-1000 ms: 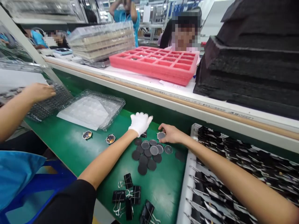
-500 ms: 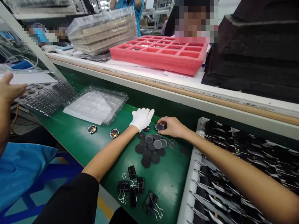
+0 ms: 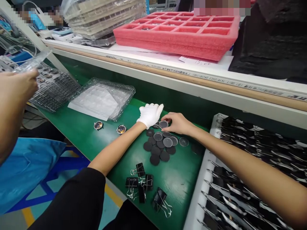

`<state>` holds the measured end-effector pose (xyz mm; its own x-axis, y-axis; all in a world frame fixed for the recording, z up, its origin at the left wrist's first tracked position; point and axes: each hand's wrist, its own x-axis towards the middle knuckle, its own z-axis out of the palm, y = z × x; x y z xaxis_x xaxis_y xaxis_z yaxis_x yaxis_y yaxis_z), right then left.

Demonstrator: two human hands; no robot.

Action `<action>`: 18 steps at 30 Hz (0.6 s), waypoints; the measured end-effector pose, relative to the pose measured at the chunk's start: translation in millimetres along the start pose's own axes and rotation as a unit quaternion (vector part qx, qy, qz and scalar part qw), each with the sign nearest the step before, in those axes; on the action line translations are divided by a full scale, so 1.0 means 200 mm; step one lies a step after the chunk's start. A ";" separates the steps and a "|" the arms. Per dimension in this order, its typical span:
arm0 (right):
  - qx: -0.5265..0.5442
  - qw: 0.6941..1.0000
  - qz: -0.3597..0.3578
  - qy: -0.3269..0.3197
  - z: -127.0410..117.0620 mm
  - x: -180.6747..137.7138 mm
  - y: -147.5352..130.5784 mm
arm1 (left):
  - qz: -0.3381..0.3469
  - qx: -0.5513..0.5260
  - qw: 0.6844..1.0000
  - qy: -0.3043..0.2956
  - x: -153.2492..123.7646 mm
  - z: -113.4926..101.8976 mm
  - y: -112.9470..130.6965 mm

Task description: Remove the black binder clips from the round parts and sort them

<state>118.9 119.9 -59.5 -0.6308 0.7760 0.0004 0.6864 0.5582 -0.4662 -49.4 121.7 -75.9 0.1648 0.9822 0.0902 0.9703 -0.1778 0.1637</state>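
My left hand (image 3: pixel 150 114), in a white glove, rests fingers-down on the green belt (image 3: pixel 79 131) over a small dark part (image 3: pixel 155 125); its fingertips are curled and partly hidden. My bare right hand (image 3: pixel 177 123) pinches a round grey disc (image 3: pixel 163 124) right beside the glove. Just below both hands lies a pile of several dark and grey discs (image 3: pixel 161 147). Two round gold-centred parts (image 3: pixel 98 125) lie on the belt to the left of my hands.
Black binder clips (image 3: pixel 143 187) lie near the belt's front edge. A white tray of black clipped parts (image 3: pixel 251 166) sits at right. A clear plastic tray (image 3: pixel 103 99) lies at left; a co-worker's hand (image 3: pixel 16 88) lifts another. A pink foam tray (image 3: pixel 177 30) stands on the shelf.
My right hand has lifted a grey disc from the pile and brought it against the gloved left hand. The co-worker's hand at left has raised a clear tray. The view has tilted down.
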 end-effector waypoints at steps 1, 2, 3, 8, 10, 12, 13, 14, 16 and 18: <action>0.005 1.000 -0.004 0.005 0.00 -0.01 0.00 | 0.000 -0.001 1.000 -0.012 -0.01 -0.02 0.01; 0.011 1.000 -0.007 0.010 0.00 -0.02 0.00 | -0.001 -0.002 1.000 -0.024 -0.03 -0.05 0.02; 0.017 1.000 -0.011 0.014 0.01 -0.02 0.00 | -0.005 -0.002 0.999 -0.034 -0.06 -0.10 0.01; 0.042 0.998 -0.032 0.027 0.02 -0.04 0.01 | 0.006 -0.039 0.998 -0.042 -0.51 -0.42 -0.44; 0.042 0.998 -0.037 0.032 0.03 -0.03 0.01 | -0.010 -0.044 0.998 -0.039 -0.69 -0.50 -0.71; 0.040 0.998 -0.042 0.037 0.04 -0.02 0.01 | -0.009 -0.072 0.997 -0.027 -0.78 -0.53 -0.93; 0.040 0.997 -0.045 0.039 0.05 -0.01 0.01 | -0.005 -0.104 0.995 -0.013 -0.79 -0.53 -1.00; 0.039 0.997 -0.047 0.040 0.05 -0.01 0.01 | -0.003 -0.132 0.991 0.004 -0.77 -0.52 -1.04; 0.037 0.997 -0.051 0.042 0.05 -0.01 0.01 | -0.001 -0.159 0.987 0.029 -0.68 -0.48 -1.01; 0.033 0.997 -0.054 0.044 0.06 -0.01 0.02 | 0.000 -0.118 0.993 0.029 -0.55 -0.44 -0.84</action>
<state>117.8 117.1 -71.3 -0.6637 0.7367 0.1294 0.5887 0.6212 -0.5173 -245.4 38.6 -26.8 0.1480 0.9782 0.1460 0.9004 -0.1943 0.3893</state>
